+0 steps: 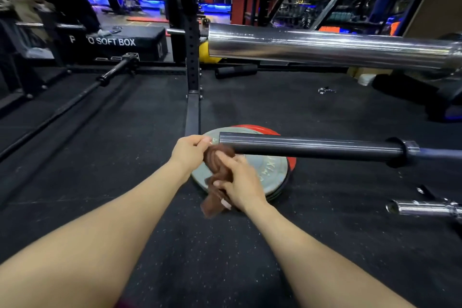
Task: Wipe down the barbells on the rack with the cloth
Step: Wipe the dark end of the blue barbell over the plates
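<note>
Head view, single frame. Both hands meet at centre frame, just below the near end of the black barbell sleeve [312,147]. Left hand [190,151]: fingers curled, pinching the upper bunch of the brown cloth [217,177] beside the sleeve's open end. Right hand [240,182]: fingers wrapped narrowly round the cloth's lower part, thumb across it; the loose tail hangs below and is blurred. Cloth is twisted into a rope between the two hands, touching or nearly touching the underside of the sleeve end; cannot tell which.

Judgement: two-handed hold probably gathers the cloth into a pad, or readies it to wrap the sleeve so one pull wipes all round. Wiping of this bar looks about to start at its end.

Task things: black sleeve runs from centre to right edge, ending at a collar [410,150]. A thicker chrome barbell sleeve [325,50] crosses the upper right, resting by the rack upright [192,62] at upper centre. A third chrome end [422,207] lies at lower right.

Elsewhere: grey weight plate [272,172] stacked on a red plate [260,129] on the floor directly under the hands. Black bar [75,100] lies diagonally at left. Box marked SOFT BOX [115,42] at upper left
</note>
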Demonstrator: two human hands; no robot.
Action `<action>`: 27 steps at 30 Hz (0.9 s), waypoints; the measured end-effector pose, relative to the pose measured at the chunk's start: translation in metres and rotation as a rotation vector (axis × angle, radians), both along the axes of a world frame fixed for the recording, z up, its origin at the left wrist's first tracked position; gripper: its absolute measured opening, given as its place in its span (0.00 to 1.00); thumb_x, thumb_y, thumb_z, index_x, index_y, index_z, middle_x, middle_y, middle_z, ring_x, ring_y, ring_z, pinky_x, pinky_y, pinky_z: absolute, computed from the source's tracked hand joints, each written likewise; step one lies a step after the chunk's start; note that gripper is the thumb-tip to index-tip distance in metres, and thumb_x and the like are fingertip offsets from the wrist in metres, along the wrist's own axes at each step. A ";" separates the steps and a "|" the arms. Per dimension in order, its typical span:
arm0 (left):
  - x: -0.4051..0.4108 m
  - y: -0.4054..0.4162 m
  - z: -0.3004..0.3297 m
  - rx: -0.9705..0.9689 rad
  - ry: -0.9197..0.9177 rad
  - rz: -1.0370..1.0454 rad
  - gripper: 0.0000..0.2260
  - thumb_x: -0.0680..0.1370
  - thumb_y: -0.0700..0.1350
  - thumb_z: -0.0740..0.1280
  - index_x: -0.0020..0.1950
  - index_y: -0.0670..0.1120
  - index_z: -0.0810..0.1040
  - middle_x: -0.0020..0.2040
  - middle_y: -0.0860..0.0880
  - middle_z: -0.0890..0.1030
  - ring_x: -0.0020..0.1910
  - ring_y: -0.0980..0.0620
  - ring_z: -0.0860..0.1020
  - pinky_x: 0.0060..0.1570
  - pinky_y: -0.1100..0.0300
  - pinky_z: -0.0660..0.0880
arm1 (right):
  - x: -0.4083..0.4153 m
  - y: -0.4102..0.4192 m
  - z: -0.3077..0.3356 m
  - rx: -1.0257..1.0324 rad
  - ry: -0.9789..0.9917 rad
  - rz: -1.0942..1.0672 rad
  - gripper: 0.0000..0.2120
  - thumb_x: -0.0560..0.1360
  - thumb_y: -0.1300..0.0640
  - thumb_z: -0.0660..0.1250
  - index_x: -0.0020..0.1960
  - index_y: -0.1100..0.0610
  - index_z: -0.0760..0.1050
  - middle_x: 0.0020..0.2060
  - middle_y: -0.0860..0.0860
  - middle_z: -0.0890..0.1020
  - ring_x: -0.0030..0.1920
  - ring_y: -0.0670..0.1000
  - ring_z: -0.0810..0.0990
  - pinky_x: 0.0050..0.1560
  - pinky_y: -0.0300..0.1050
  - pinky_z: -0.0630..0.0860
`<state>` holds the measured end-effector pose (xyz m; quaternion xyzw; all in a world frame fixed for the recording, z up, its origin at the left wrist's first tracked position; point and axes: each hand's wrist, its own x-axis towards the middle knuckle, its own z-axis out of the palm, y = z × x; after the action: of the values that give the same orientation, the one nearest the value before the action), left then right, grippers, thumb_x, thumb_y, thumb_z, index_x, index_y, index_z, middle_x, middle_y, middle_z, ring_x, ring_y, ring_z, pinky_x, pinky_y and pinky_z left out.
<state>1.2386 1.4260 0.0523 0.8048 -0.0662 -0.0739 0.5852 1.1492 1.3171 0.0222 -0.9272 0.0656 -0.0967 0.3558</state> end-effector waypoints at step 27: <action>-0.132 -0.194 0.017 0.477 -0.166 0.109 0.23 0.77 0.49 0.66 0.67 0.40 0.64 0.66 0.39 0.64 0.60 0.38 0.72 0.61 0.48 0.69 | -0.154 -0.252 0.033 -0.123 0.029 -0.382 0.30 0.72 0.55 0.72 0.72 0.46 0.67 0.59 0.51 0.72 0.60 0.56 0.75 0.59 0.46 0.70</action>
<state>1.1066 1.2324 0.0689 0.9258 -0.0513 0.0106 0.3744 0.9949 1.0655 0.0556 -0.9192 0.2392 -0.1528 0.2728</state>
